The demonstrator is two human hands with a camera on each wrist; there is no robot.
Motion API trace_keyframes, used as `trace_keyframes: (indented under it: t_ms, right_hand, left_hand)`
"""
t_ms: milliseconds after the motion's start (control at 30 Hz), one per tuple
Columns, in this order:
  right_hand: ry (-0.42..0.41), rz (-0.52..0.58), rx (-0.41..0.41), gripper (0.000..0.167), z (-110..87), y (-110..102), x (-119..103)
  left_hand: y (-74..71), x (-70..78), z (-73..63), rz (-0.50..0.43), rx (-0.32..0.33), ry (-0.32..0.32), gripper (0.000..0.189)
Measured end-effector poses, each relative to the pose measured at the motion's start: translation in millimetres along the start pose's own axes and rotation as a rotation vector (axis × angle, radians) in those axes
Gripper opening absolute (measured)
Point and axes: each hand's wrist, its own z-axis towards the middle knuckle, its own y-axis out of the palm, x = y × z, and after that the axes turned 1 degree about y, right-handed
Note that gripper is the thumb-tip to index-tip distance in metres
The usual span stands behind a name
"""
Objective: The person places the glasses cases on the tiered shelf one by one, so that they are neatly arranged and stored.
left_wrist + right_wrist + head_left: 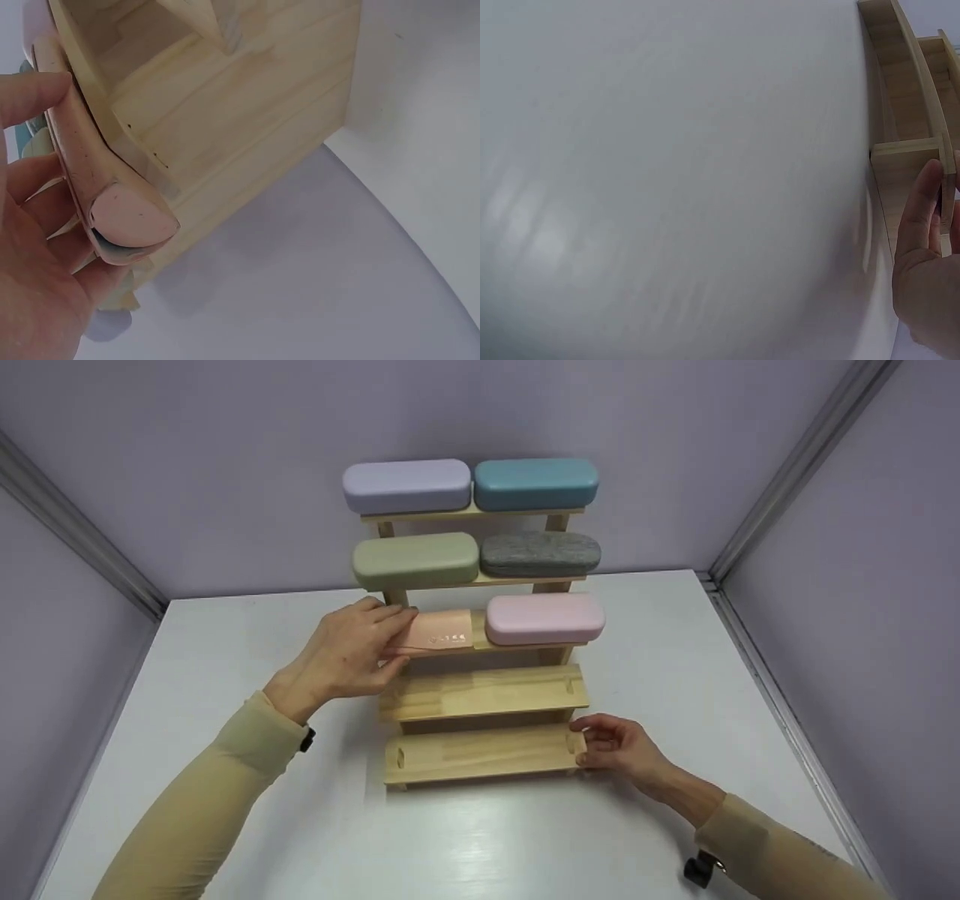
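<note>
My left hand grips a peach-coloured glasses case by its left end, on the left half of the rack's middle shelf. The left wrist view shows the thumb on one side of this case and the fingers on the other, with its rounded end poking out past the shelf. My right hand holds the right end of the lowest shelf of a stepped wooden rack, thumb at the front edge. In the right wrist view the thumb lies against the wood.
A pink case sits right of the peach one. Above are a green case and a grey case; on top, a lavender case and a teal case. The rack stands on a white table between pale walls.
</note>
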Motion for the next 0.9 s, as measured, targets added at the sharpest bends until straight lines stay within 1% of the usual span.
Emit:
trace_keyframes:
  t_ms: [100, 200, 400, 567, 633, 700, 800, 900]
  right_hand:
    - [0.005, 0.004, 0.001, 0.059, 0.4, 0.9, 0.1]
    - [0.014, 0.002, -0.004, 0.060, 0.5, 1.0, 0.3]
    - [0.016, -0.006, -0.003, 0.058, 1.2, -2.1, -0.7]
    - [0.014, -0.021, -0.007, 0.059, 2.7, -2.7, -3.8]
    - [0.011, -0.050, -0.016, 0.059, 1.8, -3.5, -6.5]
    - [0.004, -0.105, -0.025, 0.056, 0.8, -5.5, -10.2]
    - [-0.006, -0.208, -0.025, 0.051, -1.6, -11.9, -18.4]
    - [-0.004, -0.327, 0.020, 0.045, -5.4, -23.3, -30.8]
  left_hand:
    - [1.6, 2.9, 3.8, 0.013, -0.013, 0.003, 0.061]
    - [3.5, 4.6, 5.7, 0.011, -0.011, -0.003, 0.061]
    - [8.1, 5.9, 8.9, -0.011, 0.021, -0.017, 0.060]
    - [13.0, 3.9, 9.9, -0.045, 0.058, -0.012, 0.059]
    - [16.0, 1.8, 7.2, -0.072, 0.093, -0.010, 0.059]
    - [17.9, -1.8, 1.5, -0.100, 0.150, -0.012, 0.057]
    - [18.5, -10.2, -10.6, -0.126, 0.275, -0.030, 0.050]
    - [15.8, -21.9, -25.8, -0.125, 0.390, -0.077, 0.040]
